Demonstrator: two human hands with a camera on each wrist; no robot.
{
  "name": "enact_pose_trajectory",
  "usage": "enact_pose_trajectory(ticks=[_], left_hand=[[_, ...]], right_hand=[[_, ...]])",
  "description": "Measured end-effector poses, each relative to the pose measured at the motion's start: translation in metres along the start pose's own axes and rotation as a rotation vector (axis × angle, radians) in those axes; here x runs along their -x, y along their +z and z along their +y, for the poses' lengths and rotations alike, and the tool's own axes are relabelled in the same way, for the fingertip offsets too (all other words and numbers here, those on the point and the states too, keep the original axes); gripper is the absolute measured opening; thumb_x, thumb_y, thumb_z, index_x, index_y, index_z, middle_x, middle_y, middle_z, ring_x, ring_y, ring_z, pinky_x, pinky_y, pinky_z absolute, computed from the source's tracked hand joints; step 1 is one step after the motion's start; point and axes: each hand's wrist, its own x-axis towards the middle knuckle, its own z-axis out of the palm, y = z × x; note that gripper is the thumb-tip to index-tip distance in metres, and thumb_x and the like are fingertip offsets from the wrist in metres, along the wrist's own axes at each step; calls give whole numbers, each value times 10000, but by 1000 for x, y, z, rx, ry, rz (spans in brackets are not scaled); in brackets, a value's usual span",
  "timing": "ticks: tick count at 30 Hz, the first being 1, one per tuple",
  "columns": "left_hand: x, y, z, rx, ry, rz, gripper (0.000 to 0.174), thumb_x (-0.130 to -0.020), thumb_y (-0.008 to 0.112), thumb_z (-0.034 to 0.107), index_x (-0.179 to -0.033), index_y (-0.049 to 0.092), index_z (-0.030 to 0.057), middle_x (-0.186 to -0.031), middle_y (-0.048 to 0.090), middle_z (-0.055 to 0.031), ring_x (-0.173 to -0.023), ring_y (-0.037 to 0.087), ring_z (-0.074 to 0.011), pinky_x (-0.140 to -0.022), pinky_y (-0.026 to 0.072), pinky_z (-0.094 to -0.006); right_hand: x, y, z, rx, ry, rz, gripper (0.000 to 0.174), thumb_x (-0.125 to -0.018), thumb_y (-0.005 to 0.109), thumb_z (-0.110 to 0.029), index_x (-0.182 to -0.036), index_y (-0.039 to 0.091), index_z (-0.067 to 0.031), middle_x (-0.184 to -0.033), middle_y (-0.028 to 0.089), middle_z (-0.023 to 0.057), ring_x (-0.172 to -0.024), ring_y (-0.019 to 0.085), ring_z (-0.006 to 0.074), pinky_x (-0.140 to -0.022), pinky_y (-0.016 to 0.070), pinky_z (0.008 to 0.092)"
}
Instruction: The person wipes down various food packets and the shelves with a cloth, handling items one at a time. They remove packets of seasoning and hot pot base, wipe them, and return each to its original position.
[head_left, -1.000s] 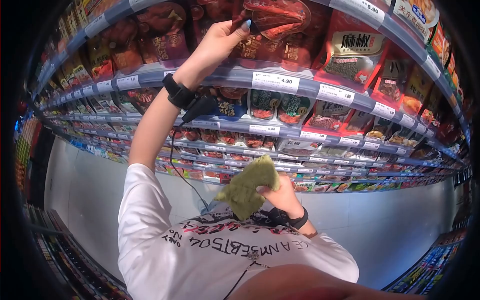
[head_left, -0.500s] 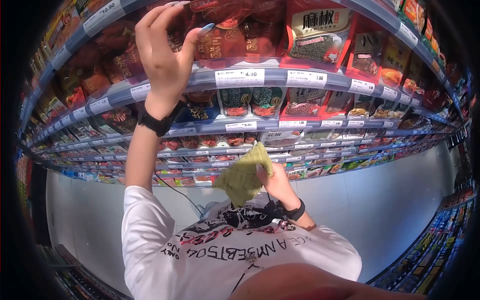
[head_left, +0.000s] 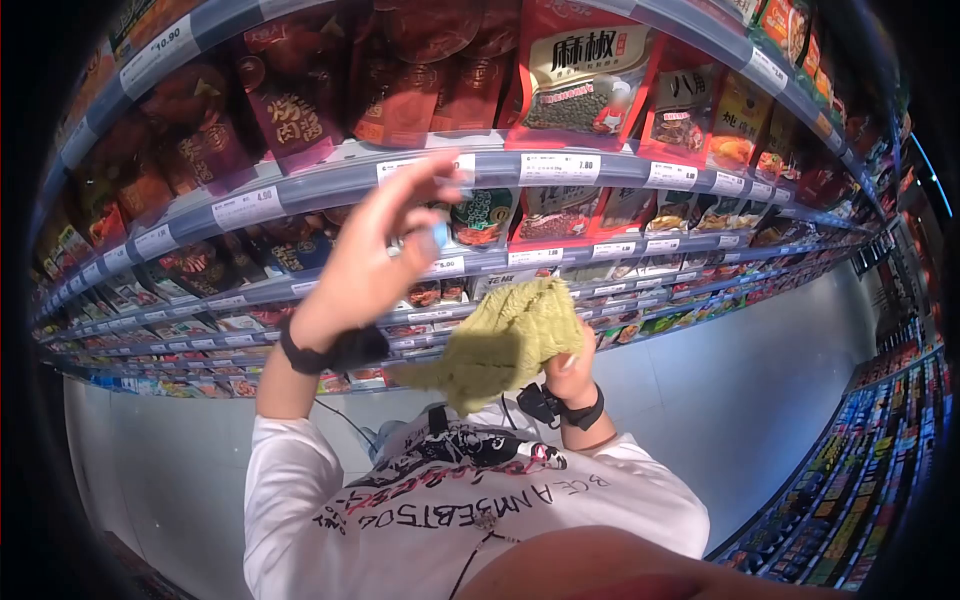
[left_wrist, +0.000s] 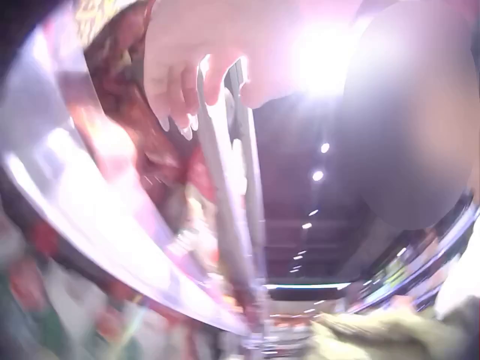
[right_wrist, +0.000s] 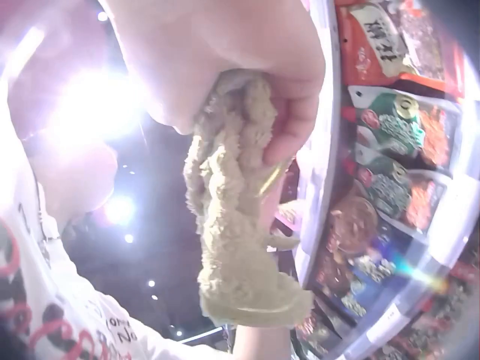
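Note:
My left hand (head_left: 375, 245), blurred in the head view, is in front of the shelf edge with nothing in its loosely bent fingers. The left wrist view shows this hand (left_wrist: 217, 56) with its fingertips pointing down. A fuzzy olive-green cloth (head_left: 510, 335) hangs bunched from my right hand (head_left: 572, 368), to the right of and lower than the left. In the right wrist view, the fingers of the right hand (right_wrist: 240, 45) curl round the top of the cloth (right_wrist: 232, 232). The two hands are apart.
Stacked shelves with price-tag rails (head_left: 480, 165) curve across the front. They hold red sauce pouches (head_left: 290, 90), a large pepper packet (head_left: 583, 75) and green pouches (head_left: 483, 217). Pale floor (head_left: 690, 400) shows below, and another stocked shelf (head_left: 850, 470) stands at the lower right.
The left hand has let go of a red package on the upper shelf and come down towards the cloth. Shelf goods have shifted left in the head view. The right hand still holds the cloth.

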Motion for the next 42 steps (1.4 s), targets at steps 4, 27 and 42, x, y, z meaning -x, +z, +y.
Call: enact_pose_trajectory(ticks=[4,27,42], left_hand=[[58,41,-44,505,-430,-224,581,-806,525,325,-1250,272,48,-1088,470,-87,-1016,450,-139,-792,390,-231],[42,43,93,-732,791,-11,140,-645,632,131,-734,549,61,-924,521,-135,-720,548,-246,-610,469,-315],[97,45,93,-840,759,251,91,-688,547,27,-762,529,-22,-889,547,-191,-653,575,-263,-560,489,-313]], right_hand=[[-27,-14,-6,40,-131,-122,486,-776,490,-399,-933,546,57,-896,578,136,-796,575,216,-689,447,299],[-190,-129,-16,980,-139,189,434,-780,545,-399,-635,478,4,-493,463,32,-484,397,85,-460,338,239],[-203,-65,-71,53,-41,788,188,-850,448,-191,-767,536,-47,-658,498,-40,-570,429,80,-514,352,237]])
